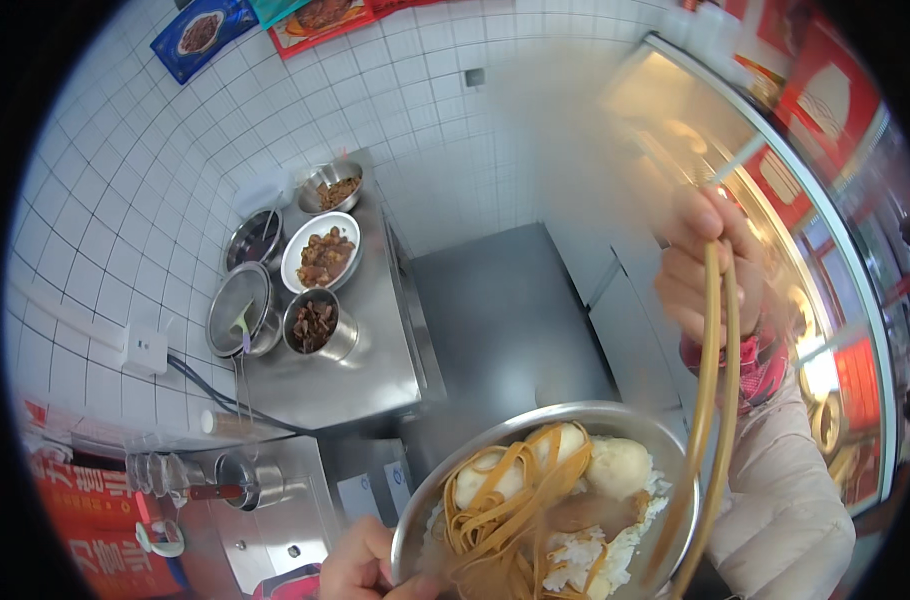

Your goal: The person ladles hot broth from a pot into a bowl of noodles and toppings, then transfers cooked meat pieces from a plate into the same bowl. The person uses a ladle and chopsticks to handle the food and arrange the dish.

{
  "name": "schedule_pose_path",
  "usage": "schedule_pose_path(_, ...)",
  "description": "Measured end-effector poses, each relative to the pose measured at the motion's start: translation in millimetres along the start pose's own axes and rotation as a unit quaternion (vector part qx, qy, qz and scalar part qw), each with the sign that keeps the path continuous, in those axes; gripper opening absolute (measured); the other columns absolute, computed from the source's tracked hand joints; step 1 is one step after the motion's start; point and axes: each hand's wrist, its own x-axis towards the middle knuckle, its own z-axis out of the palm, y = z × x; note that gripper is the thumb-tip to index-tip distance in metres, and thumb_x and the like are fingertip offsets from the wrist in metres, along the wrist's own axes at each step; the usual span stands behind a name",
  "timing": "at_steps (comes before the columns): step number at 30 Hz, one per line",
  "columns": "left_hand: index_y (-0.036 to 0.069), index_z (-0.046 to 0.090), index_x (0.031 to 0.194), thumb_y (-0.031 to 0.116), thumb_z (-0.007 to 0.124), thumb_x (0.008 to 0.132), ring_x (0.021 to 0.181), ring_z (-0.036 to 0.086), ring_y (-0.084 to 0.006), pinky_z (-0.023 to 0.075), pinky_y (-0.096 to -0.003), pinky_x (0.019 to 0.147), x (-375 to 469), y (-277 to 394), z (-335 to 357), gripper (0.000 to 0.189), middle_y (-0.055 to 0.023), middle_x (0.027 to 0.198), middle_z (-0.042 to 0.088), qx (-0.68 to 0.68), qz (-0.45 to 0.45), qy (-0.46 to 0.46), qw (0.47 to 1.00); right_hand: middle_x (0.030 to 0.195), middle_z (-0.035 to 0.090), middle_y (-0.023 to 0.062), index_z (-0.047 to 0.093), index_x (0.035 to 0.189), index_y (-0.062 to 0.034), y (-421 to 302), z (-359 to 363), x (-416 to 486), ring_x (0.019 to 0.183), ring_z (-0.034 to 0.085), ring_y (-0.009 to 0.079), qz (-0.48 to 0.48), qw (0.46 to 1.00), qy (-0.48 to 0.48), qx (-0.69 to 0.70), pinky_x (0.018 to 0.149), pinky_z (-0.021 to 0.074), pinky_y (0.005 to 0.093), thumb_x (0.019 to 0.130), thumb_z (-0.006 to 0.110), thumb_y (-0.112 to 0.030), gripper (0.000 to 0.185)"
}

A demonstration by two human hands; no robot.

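My left hand (376, 559) grips the near left rim of a round stainless-steel bowl (404, 517). White rice (627, 544), brown tofu-skin strips (500, 525) and several pale round pieces, one of them on the right (618, 466), lie in the bowl. My right hand (714, 262), at the right, is closed around a pair of long wooden chopsticks (706, 360). Their lower ends reach down over the bowl's right side. Steam blurs part of the food and the area above my right hand.
A steel counter (372, 322) at the left holds a white bowl of browned food (326, 255), a steel pot of dark meat (314, 326) and a lidded pot (237, 311). A lit glass display case (822, 180) curves along the right.
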Motion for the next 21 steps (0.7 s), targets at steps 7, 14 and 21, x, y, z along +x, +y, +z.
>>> schedule_pose_path(7, 0.008, 0.042, 0.086, 0.008, 0.060, 0.080, 0.068, 0.047, -0.0063, 0.0380, -0.0190, 0.062, 141.0, 32.1, 42.6, 0.019, -0.0021, 0.077, 0.054, -0.057, 0.045, -0.001, 0.997, 0.071, 0.045, 0.0028, 0.047, 0.085, -0.0013, -80.9, -90.8, 106.4, 0.041, 0.048, 0.0081, 0.006, 0.998, -0.031, -0.062, 0.033, 0.0433, 0.0186, 0.097, 0.025, -0.029, 0.037)
schedule_pose_path(14, 0.007, 0.042, 0.087, 0.005, 0.058, 0.080, 0.066, 0.050, -0.0071, 0.0394, -0.0188, 0.060, 240.8, 65.4, 48.8, 0.018, -0.0045, 0.079, 0.057, -0.055, 0.041, 0.076, 0.995, 0.074, 0.045, 0.0052, 0.044, 0.084, -0.0003, -105.6, -165.0, 210.4, 0.042, 0.050, 0.0112, 0.087, 0.987, -0.136, 0.025, 0.034, 0.0469, 0.0218, 0.097, 0.022, -0.028, 0.038)
schedule_pose_path(21, 0.007, 0.043, 0.088, 0.002, 0.056, 0.080, 0.071, 0.051, -0.0075, 0.0399, -0.0188, 0.064, 340.8, 85.5, 13.9, 0.016, -0.0043, 0.082, 0.057, -0.099, 0.056, 0.096, 0.989, 0.073, 0.043, 0.0008, 0.044, 0.090, -0.0041, -112.5, -276.3, 342.7, 0.041, 0.041, 0.0053, 0.061, 0.991, -0.110, 0.055, 0.032, 0.0336, 0.0188, 0.097, 0.023, -0.029, 0.034)
